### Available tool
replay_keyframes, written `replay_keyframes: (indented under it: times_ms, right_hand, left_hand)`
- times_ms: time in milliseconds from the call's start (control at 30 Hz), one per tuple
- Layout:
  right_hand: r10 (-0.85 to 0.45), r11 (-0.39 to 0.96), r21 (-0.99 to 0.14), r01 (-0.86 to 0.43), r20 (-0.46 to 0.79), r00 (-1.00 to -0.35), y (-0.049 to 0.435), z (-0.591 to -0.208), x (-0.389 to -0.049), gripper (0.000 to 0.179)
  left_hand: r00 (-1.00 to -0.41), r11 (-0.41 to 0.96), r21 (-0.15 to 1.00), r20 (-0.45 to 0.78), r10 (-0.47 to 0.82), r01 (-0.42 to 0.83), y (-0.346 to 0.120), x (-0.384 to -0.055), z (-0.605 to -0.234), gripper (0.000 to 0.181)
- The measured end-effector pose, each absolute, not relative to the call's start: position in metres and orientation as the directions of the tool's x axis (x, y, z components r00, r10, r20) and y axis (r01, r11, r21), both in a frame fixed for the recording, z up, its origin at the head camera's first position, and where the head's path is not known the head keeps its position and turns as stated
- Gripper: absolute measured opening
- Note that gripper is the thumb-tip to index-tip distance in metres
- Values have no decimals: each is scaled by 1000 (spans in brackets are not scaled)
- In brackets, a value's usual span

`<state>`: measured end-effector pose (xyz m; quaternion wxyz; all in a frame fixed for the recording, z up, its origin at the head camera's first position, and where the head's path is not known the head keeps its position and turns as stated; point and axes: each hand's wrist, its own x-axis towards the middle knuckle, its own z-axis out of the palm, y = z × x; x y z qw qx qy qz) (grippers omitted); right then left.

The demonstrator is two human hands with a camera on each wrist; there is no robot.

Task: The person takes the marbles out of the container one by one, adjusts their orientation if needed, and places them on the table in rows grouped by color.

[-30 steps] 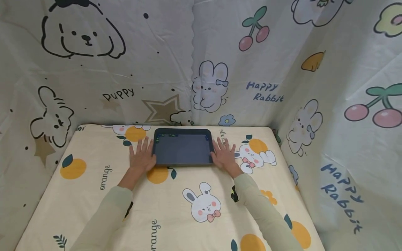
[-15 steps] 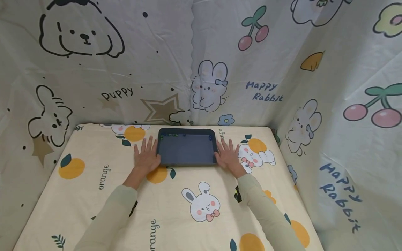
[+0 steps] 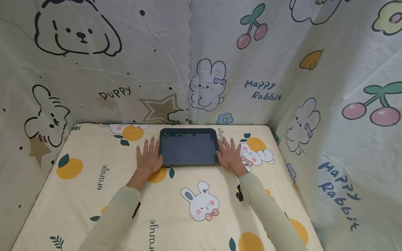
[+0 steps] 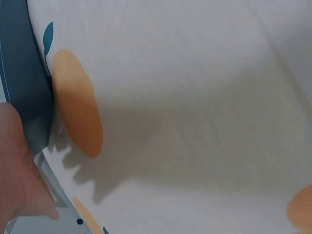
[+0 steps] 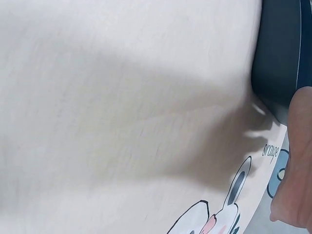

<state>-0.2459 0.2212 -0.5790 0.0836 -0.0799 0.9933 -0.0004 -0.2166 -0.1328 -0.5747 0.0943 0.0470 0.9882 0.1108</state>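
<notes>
The dark tray [image 3: 190, 151] lies toward the far side of the desk [image 3: 176, 195], which is covered with a cream printed cloth, between the person's two hands. Compared with a second ago it sits further to the right: its right end has come up close to the printed word "orange" [image 3: 221, 136], and more of the orange print [image 3: 157, 175] shows by its near left corner. Both hands have gone along with it. Inside, the small green and blue pieces [image 3: 174, 135] now line the far wall, where some were along the left wall before; a few blue ones [image 3: 211, 136] sit in the far right corner.

The left hand [image 3: 149, 160] touches the left end and the right hand [image 3: 230, 157] the right end. On both, the fingers are straight and fanned, thumb side against the tray, touching it rather than grasping it.

The far edge of the desk runs just behind the tray, where the printed curtain [image 3: 150, 31] rises. The right edge is nearer than the left one. Toward the person, cloth with a rabbit print [image 3: 203, 206] stretches between the two sleeves [image 3: 116, 212].
</notes>
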Motion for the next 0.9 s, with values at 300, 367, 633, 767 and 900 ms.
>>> replay_keyframes:
  times_ms: [300,367,633,767,900]
  right_hand:
    - [-157,988,-16,-157,-175,-972,221,-581,-247,62]
    - [-154,988,-12,-154,-174,-973,221,-581,-247,62]
    - [-151,988,-52,-144,-170,-974,217,-581,-245,62]
    - [-148,988,-70,-138,-163,-976,217,-582,-244,62]
    - [-149,987,-92,-136,-155,-977,216,-583,-243,62]
  left_hand:
    - [-978,968,239,-171,119,76,-134,-216,-580,70]
    - [-978,968,239,-175,117,73,-134,-215,-580,71]
    - [-979,969,238,-169,112,70,-135,-215,-576,75]
    - [-978,971,232,-178,109,66,-133,-215,-573,74]
    - [-979,968,244,-178,101,55,-131,-216,-573,73]
